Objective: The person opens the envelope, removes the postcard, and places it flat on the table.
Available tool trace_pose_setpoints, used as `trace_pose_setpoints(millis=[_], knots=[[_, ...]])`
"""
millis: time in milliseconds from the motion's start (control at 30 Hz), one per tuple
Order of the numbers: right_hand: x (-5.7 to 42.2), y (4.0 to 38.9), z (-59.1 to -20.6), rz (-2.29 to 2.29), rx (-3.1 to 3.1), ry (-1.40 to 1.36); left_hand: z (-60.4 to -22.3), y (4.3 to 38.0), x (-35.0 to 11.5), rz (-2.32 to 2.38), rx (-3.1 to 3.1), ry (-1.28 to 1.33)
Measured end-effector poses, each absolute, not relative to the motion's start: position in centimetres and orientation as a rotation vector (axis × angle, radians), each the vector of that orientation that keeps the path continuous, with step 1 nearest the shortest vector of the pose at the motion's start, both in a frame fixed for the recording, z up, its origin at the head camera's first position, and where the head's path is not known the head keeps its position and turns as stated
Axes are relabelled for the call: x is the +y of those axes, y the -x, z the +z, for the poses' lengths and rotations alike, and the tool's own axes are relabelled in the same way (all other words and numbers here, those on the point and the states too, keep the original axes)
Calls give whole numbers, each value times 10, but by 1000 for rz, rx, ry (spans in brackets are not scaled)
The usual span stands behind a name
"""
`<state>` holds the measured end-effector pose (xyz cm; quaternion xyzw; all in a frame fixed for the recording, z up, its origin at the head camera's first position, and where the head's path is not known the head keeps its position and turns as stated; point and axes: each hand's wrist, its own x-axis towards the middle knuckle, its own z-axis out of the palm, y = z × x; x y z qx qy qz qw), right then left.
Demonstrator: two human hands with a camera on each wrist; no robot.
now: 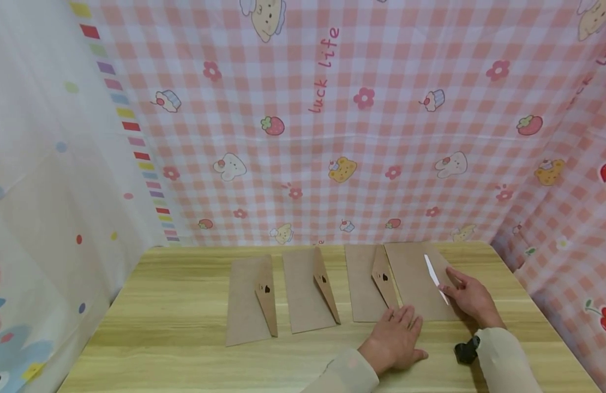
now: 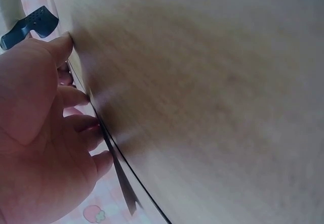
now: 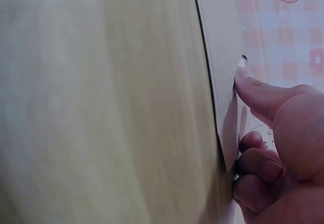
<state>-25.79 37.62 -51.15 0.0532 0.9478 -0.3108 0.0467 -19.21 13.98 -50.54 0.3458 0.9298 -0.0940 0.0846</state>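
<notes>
tabletop of pale yellow wood grain fills the lower part of the frame, seen from above. from the middle toward the right, three brown paper envelopes lie spaced in a row, each with a pointed flap slanting inward from its right edge and a small dark mark on it. just beside the third, right of centre, lies a wider-looking fourth brown paper envelope — a thin white sliver slants down its right part. over that side reaches the bare right hand, part open: thumb at the sliver, index finger stretched apart from it, other fingers bent. whether it pinches anything cannot be told. the bare left hand, lower right of centre, lies palm down, fingers nearly straight, thumb out, holding nothing; its fingertips reach the lower edges of the third and fourth envelopes. a small black device sits beside the right cuff. behind — pink-and-white checked cloth with strawberries and cupcakes.
</notes>
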Motion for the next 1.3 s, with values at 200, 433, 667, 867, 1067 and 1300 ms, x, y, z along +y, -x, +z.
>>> trace_pose_setpoints(millis=[200, 433, 667, 867, 1067, 1300], knots=[[378, 258, -512, -965, 2907, -148, -507, 193, 140, -280, 2775, -1032], [379, 257, -513, -986, 2912, -142, -507, 192, 140, -281, 2775, -1035], [378, 257, -512, -1010, 2821, -179, -506, 192, 140, -278, 2763, -1037], [379, 258, -513, -991, 2839, -167, -505, 192, 139, -278, 2760, -1034], [380, 258, -515, -929, 2929, -102, -504, 192, 139, -277, 2752, -1032], [382, 258, -516, -920, 2954, -72, -504, 193, 139, -280, 2750, -1029]])
